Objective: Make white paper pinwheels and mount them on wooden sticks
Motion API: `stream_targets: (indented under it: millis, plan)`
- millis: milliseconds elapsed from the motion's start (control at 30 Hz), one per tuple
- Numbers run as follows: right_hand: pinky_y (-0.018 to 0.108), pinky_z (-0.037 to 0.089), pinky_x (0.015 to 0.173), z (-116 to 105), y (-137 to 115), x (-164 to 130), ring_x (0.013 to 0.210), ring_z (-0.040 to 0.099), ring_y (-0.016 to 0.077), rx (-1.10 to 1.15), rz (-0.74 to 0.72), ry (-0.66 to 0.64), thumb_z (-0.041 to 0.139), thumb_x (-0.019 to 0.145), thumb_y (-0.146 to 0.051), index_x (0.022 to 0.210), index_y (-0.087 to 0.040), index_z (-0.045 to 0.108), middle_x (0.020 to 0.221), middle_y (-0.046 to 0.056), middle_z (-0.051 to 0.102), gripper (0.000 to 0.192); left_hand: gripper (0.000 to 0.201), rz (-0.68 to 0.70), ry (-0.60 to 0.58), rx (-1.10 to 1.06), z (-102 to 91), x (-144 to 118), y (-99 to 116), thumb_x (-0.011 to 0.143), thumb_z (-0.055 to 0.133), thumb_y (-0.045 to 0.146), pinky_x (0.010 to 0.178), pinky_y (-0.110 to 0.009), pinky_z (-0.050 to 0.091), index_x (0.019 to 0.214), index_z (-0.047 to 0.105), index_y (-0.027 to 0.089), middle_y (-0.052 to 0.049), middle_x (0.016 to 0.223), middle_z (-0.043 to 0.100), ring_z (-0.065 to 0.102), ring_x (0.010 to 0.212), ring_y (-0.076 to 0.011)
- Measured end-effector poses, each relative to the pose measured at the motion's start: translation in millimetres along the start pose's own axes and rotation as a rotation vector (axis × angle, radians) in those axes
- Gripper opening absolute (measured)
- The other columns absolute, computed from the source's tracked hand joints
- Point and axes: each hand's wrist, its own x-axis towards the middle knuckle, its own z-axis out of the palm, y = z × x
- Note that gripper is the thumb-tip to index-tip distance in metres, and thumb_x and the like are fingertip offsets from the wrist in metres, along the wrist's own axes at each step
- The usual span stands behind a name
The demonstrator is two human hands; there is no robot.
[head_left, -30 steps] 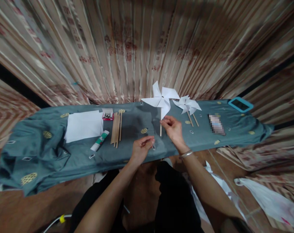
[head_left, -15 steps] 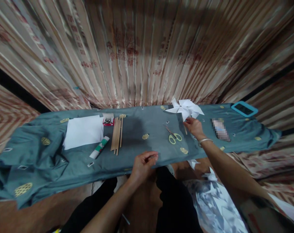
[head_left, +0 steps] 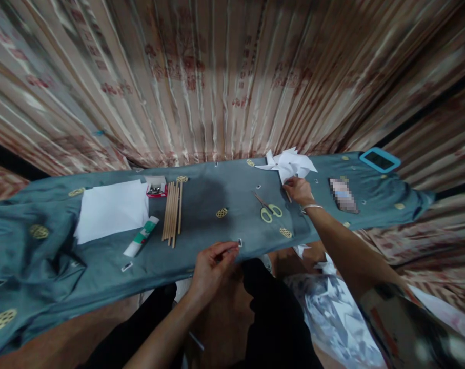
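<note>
A long surface (head_left: 201, 241) draped in soft teal cloth with gold woven medallions fills the view. At its 1 o'clock end lie the white folded-paper pinwheels (head_left: 289, 164), sharp-cornered and light; the right hand (head_left: 298, 189) rests on their lower edge, fingers closed on a stick. Pressing there could crease the thin vanes. At 6 o'clock the left hand (head_left: 211, 264) pinches something too small to identify at the cloth's edge; a tug could slide the loose cloth. Yellow-handled scissors (head_left: 268, 209) lie beside the right wrist, blades open, easy to brush.
</note>
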Motion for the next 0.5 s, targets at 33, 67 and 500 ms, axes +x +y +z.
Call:
stream_targets:
  millis: [33, 67, 500]
  plan:
    - [0.033, 0.053, 0.085, 0, 0, 0, 0.095, 0.071, 0.0256, -0.004, 0.004, -0.001, 0.064, 0.082, -0.026, 0.104, -0.011, 0.070, 0.098, 0.015, 0.075, 0.027, 0.021, 0.000, 0.002, 0.006, -0.4, 0, 1, 0.070, 0.073, 0.032, 0.062, -0.025, 0.045, 0.084, 0.079, 0.018, -0.005, 0.075, 0.069, 0.055, 0.062, -0.0130]
    - [0.033, 0.053, 0.084, 0, -1, 1, 0.094, 0.071, 0.0251, -0.008, 0.011, -0.001, 0.064, 0.082, -0.026, 0.104, -0.012, 0.070, 0.098, 0.014, 0.075, 0.027, 0.021, -0.001, 0.004, 0.012, -0.8, 0, 1, 0.070, 0.073, 0.032, 0.062, -0.025, 0.045, 0.084, 0.079, 0.018, -0.005, 0.075, 0.069, 0.055, 0.062, -0.0130]
    - [0.037, 0.051, 0.083, -13, -19, -60, 0.096, 0.069, 0.0289, 0.145, -0.074, 0.144, 0.056, 0.085, -0.030, 0.113, -0.012, 0.068, 0.103, 0.016, 0.074, 0.035, 0.020, 0.009, 0.017, 0.058, -9.8, -4, -9, 0.071, 0.069, 0.032, 0.061, -0.025, 0.045, 0.080, 0.078, 0.018, -0.005, 0.074, 0.070, 0.056, 0.062, -0.0142]
